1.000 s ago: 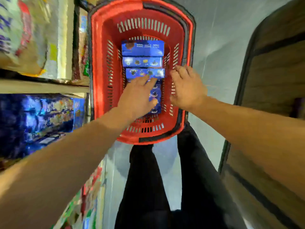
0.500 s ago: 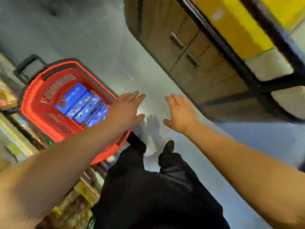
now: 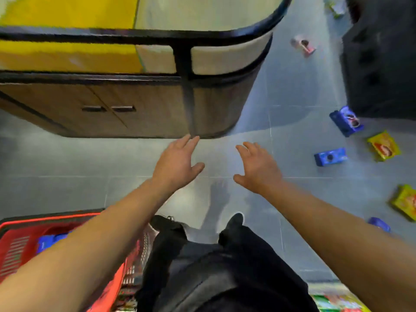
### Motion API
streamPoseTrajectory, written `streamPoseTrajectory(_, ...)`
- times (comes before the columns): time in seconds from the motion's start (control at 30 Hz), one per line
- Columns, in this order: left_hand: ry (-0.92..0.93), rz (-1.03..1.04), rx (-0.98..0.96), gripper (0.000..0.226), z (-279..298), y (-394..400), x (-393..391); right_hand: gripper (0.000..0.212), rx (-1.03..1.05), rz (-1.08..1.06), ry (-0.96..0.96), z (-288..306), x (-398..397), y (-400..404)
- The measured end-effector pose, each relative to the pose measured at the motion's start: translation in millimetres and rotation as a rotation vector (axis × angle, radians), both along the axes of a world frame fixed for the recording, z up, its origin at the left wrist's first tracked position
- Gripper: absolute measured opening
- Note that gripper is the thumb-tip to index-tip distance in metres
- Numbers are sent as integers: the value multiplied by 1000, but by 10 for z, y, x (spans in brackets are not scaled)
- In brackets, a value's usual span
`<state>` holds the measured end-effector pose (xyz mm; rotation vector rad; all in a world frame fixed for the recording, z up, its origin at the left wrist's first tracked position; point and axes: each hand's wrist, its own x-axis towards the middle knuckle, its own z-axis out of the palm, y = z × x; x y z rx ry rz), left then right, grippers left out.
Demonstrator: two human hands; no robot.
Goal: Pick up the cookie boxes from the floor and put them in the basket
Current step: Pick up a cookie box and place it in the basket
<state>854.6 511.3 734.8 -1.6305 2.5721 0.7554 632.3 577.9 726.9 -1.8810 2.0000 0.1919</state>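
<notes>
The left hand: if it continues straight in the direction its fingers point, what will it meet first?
Probably the wooden cabinet: the open left hand points at its rounded lower end. No cookie box lies on that line. Depth is unclear.

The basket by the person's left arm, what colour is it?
Red, with a dark rim: the basket, seen in the head view, bottom left.

Even, moderately bright overhead light casts a soft hand shadow on the grey floor (image 3: 67,158) just below the fingers (image 3: 189,140), while motion blur smears everything and wide-angle distortion bends the counter (image 3: 157,109) beyond them.
</notes>
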Motion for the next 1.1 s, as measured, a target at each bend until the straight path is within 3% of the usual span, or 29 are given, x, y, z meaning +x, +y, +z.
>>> streamPoseTrajectory(0.4,62,-274,-105,77,486,-187,-2520,86,-118,-437,23,513,-2373,488)
streamPoseTrajectory(0.83,74,-572,11,76,284,-1210,-4982,87,22,-683,75,368,-4259,-86)
streamPoseTrajectory(1.1,18,-760,93,77,129,-1439,-6205,83,76,-869,90,291,-5127,-29)
